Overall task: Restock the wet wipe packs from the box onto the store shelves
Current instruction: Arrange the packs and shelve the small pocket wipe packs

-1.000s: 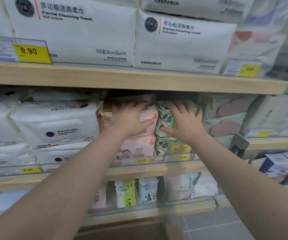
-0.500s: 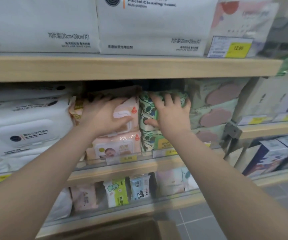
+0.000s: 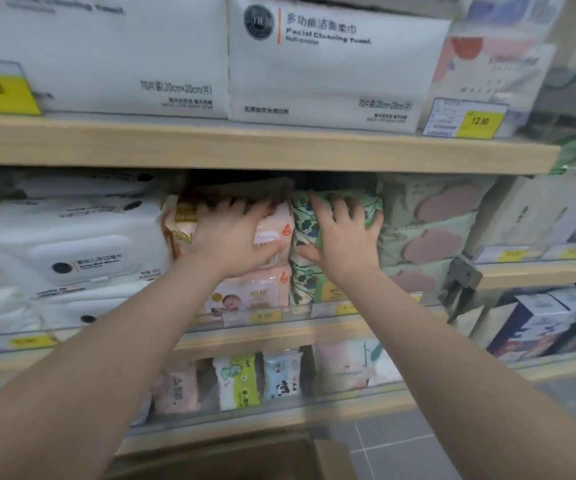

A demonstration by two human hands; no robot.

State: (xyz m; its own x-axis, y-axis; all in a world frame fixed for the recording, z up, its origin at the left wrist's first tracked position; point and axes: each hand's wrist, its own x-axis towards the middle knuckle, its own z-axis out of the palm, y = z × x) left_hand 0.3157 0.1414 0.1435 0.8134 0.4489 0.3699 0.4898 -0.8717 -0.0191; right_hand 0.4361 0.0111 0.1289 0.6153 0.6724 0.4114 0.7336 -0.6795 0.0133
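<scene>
Fingers (image 3: 245, 211) spread flat — left hand (image 3: 234, 237) presses pink pack (image 3: 279, 233), right hand (image 3: 345, 240) green pack (image 3: 302, 216).

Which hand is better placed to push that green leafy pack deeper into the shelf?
The right hand. It already lies spread on the green leafy pack, fingers at its top edge. The left hand is busy on the neighbouring pink pack.
</scene>
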